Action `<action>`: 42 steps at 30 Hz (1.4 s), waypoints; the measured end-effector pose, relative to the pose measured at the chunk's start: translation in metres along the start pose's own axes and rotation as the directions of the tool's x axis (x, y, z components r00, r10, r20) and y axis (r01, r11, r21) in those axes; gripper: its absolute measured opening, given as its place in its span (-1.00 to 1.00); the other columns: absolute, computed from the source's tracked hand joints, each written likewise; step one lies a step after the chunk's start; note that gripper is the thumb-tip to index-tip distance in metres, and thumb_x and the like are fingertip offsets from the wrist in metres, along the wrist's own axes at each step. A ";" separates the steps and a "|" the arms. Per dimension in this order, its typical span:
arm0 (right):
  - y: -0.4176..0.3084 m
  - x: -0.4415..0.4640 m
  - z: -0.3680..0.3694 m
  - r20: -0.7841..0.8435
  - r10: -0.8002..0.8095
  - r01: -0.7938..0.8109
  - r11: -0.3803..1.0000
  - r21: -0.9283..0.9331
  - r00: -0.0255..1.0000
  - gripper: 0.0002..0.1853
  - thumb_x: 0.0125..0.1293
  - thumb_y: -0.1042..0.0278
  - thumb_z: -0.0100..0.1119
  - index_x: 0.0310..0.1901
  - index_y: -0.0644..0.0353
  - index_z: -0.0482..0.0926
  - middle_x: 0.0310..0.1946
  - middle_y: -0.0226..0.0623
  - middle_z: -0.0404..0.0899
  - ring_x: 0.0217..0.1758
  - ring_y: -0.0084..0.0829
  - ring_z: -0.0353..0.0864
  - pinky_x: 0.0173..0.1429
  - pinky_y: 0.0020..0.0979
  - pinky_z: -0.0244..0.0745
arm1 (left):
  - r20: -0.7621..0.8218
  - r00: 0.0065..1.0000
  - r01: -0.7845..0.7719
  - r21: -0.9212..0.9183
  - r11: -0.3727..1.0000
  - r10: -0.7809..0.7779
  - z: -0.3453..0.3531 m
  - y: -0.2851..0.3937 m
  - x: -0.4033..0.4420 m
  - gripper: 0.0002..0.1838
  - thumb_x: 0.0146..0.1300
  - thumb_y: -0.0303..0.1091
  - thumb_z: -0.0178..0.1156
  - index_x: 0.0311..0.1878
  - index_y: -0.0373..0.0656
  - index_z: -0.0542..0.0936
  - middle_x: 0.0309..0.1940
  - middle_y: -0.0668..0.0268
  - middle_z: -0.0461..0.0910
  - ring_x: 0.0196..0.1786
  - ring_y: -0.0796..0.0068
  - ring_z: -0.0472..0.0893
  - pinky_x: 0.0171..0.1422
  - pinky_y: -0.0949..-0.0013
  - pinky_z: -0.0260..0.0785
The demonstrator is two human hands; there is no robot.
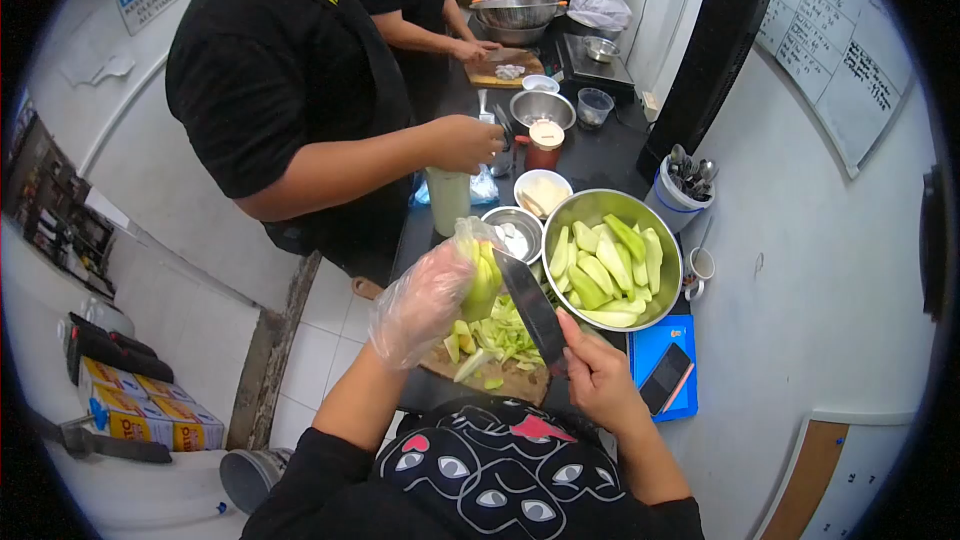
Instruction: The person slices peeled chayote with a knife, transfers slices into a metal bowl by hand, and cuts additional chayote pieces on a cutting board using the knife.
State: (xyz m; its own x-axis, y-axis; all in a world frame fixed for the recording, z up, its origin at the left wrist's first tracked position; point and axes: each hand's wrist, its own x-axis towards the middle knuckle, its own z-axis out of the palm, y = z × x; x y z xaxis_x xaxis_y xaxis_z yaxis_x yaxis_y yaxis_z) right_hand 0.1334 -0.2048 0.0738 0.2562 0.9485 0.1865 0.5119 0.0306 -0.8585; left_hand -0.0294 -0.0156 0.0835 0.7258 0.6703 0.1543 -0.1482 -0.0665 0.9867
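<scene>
My left hand (425,295), in a clear plastic glove, is closed around a pale green piece of what looks like unripe mango (483,285). My bare right hand (602,372) grips the handle of a broad dark-bladed knife (533,312). The blade slants up to the left, its tip end beside the mango; whether it touches cannot be made out. Below both hands, a wooden cutting board (527,387) carries thin green shreds (508,335) and some larger offcuts. Just right of the knife, a steel bowl (672,302) holds several pale green wedges (610,265).
A co-worker's hand (465,143) reaches over the counter near a tall pale container (447,202). Another person works at a far board (505,68). Small bowls (543,190), a cutlery bucket (680,190), a mug (698,272) and a phone (665,378) on a blue folder line the counter.
</scene>
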 end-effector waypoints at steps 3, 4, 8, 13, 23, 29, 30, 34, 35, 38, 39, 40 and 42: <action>-0.004 0.004 0.006 -0.005 0.008 -0.008 1.000 -0.002 1.000 -0.47 0.29 0.61 0.03 0.32 0.13 0.36 -0.41 -0.07 0.49 -0.37 -0.22 0.55 -0.18 -0.41 0.46 | 0.016 1.000 0.021 -0.099 0.995 -0.020 -0.001 -0.011 -0.001 -0.56 0.42 -0.05 -0.04 0.06 -0.27 0.48 -0.16 0.33 0.55 -0.16 0.56 0.53 -0.01 0.44 0.39; -0.006 0.006 0.008 -0.003 0.017 -0.017 1.000 -0.004 1.000 -0.47 0.29 0.61 0.03 0.32 0.14 0.36 -0.40 -0.06 0.50 -0.36 -0.22 0.55 -0.17 -0.41 0.46 | 0.043 0.999 0.021 -0.010 1.000 -0.020 0.000 -0.012 -0.003 -0.55 0.41 -0.04 -0.03 0.06 -0.27 0.48 -0.17 0.33 0.55 -0.17 0.56 0.53 -0.03 0.44 0.39; 0.007 0.017 0.019 -0.118 -0.279 0.267 0.958 -0.105 0.953 -0.50 0.36 0.62 -0.06 0.33 0.14 0.35 -0.46 -0.39 0.40 -0.65 -0.67 0.35 -0.56 -0.57 0.31 | 0.109 0.994 -0.002 0.080 0.997 -0.007 0.001 -0.015 -0.004 -0.53 0.40 0.00 -0.01 0.05 -0.27 0.48 -0.18 0.34 0.55 -0.20 0.56 0.51 -0.07 0.44 0.39; 0.013 0.011 0.026 -0.006 0.027 -0.025 0.981 0.193 1.000 -0.50 0.43 0.53 -0.09 0.39 0.05 0.27 -0.49 -0.48 0.40 -0.70 -0.68 0.34 -0.60 -0.59 0.33 | 0.084 0.996 0.005 0.054 0.999 -0.009 0.000 -0.024 -0.004 -0.65 0.40 -0.20 -0.04 0.03 -0.29 0.47 -0.23 0.26 0.55 -0.18 0.51 0.47 -0.02 0.39 0.34; 0.010 0.008 0.020 0.044 0.180 -0.184 0.922 0.341 0.983 -0.49 0.43 0.53 -0.10 0.40 0.09 0.24 -0.48 -0.52 0.41 -0.70 -0.71 0.33 -0.61 -0.62 0.32 | -0.099 0.994 -0.039 0.012 0.999 0.040 0.011 -0.023 -0.003 -0.65 0.44 -0.13 -0.01 0.06 -0.21 0.50 -0.10 0.33 0.55 -0.06 0.53 0.51 0.10 0.40 0.34; 0.009 0.002 0.012 -0.039 0.010 -0.009 1.000 0.017 0.999 -0.49 0.26 0.59 0.10 0.27 0.11 0.43 -0.43 -0.14 0.49 -0.43 -0.32 0.52 -0.25 -0.38 0.44 | -0.049 0.984 -0.163 0.104 0.981 0.169 0.006 -0.014 -0.001 -0.73 0.41 -0.32 -0.05 0.06 -0.23 0.48 -0.08 0.30 0.53 -0.04 0.51 0.52 0.08 0.40 0.37; 0.006 0.001 0.011 -0.020 0.017 -0.017 1.000 -0.012 1.000 -0.49 0.25 0.59 0.11 0.26 0.12 0.44 -0.44 -0.12 0.47 -0.40 -0.27 0.53 -0.22 -0.36 0.44 | -0.039 0.977 -0.197 0.227 0.954 0.211 0.010 -0.007 -0.002 -0.72 0.41 -0.33 -0.09 0.06 -0.23 0.48 -0.08 0.28 0.53 -0.05 0.50 0.52 0.06 0.40 0.37; 0.004 -0.002 0.013 -0.051 -0.063 0.055 0.988 -0.142 0.997 -0.50 0.25 0.58 0.12 0.26 0.14 0.44 -0.45 -0.11 0.48 -0.42 -0.26 0.51 -0.23 -0.37 0.44 | -0.039 0.995 -0.098 -0.140 0.985 0.094 0.013 -0.005 0.000 -0.74 0.35 -0.41 0.01 0.06 -0.24 0.47 -0.10 0.29 0.53 -0.04 0.50 0.52 0.09 0.40 0.37; 0.003 -0.002 0.014 -0.060 -0.089 0.079 0.986 -0.149 0.994 -0.49 0.25 0.58 0.12 0.26 0.14 0.43 -0.45 -0.10 0.48 -0.43 -0.25 0.51 -0.23 -0.37 0.44 | -0.030 0.992 -0.125 -0.059 0.990 0.123 0.012 -0.007 0.000 -0.74 0.37 -0.38 0.01 0.05 -0.26 0.46 -0.11 0.29 0.53 -0.04 0.52 0.52 0.10 0.42 0.36; 0.007 -0.003 0.022 -0.073 -0.072 0.069 0.997 -0.037 0.995 -0.49 0.27 0.58 0.10 0.28 0.15 0.41 -0.45 -0.09 0.48 -0.42 -0.29 0.51 -0.22 -0.36 0.44 | -0.041 0.991 -0.127 -0.022 0.992 0.126 0.010 -0.017 0.004 -0.71 0.41 -0.26 -0.01 0.04 -0.26 0.45 -0.12 0.29 0.53 -0.06 0.54 0.52 0.10 0.46 0.35; 0.011 -0.003 0.024 -0.071 -0.051 0.053 0.998 0.024 0.996 -0.49 0.27 0.58 0.09 0.29 0.16 0.40 -0.46 -0.08 0.48 -0.42 -0.31 0.52 -0.22 -0.35 0.45 | -0.048 0.990 -0.132 -0.012 0.991 0.132 0.010 -0.022 0.005 -0.70 0.42 -0.22 -0.02 0.03 -0.25 0.45 -0.13 0.30 0.53 -0.07 0.55 0.52 0.09 0.46 0.35; 0.014 -0.002 0.026 -0.052 -0.029 0.032 0.998 0.061 0.998 -0.49 0.30 0.57 0.07 0.30 0.14 0.38 -0.44 -0.11 0.50 -0.45 -0.37 0.51 -0.26 -0.37 0.45 | -0.056 0.989 -0.138 -0.002 0.990 0.138 0.009 -0.026 0.006 -0.68 0.43 -0.18 -0.03 0.02 -0.25 0.46 -0.13 0.31 0.53 -0.08 0.55 0.52 0.09 0.47 0.35; 0.019 -0.003 0.027 -0.011 0.015 -0.013 0.991 0.135 1.000 -0.49 0.34 0.55 0.03 0.33 0.12 0.35 -0.41 -0.16 0.55 -0.52 -0.48 0.50 -0.33 -0.42 0.46 | -0.062 0.985 -0.161 0.015 0.987 0.162 0.009 -0.027 0.007 -0.67 0.44 -0.13 -0.04 -0.01 -0.23 0.46 -0.15 0.32 0.52 -0.10 0.56 0.52 0.07 0.48 0.34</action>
State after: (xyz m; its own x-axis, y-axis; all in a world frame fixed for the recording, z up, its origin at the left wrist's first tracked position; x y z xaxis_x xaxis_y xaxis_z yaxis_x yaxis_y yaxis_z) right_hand 0.1202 -0.1980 0.0436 0.2724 0.9454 0.1786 0.3927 0.0602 -0.9177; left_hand -0.0145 -0.0162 0.0584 0.6491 0.6954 0.3083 -0.2534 -0.1845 0.9496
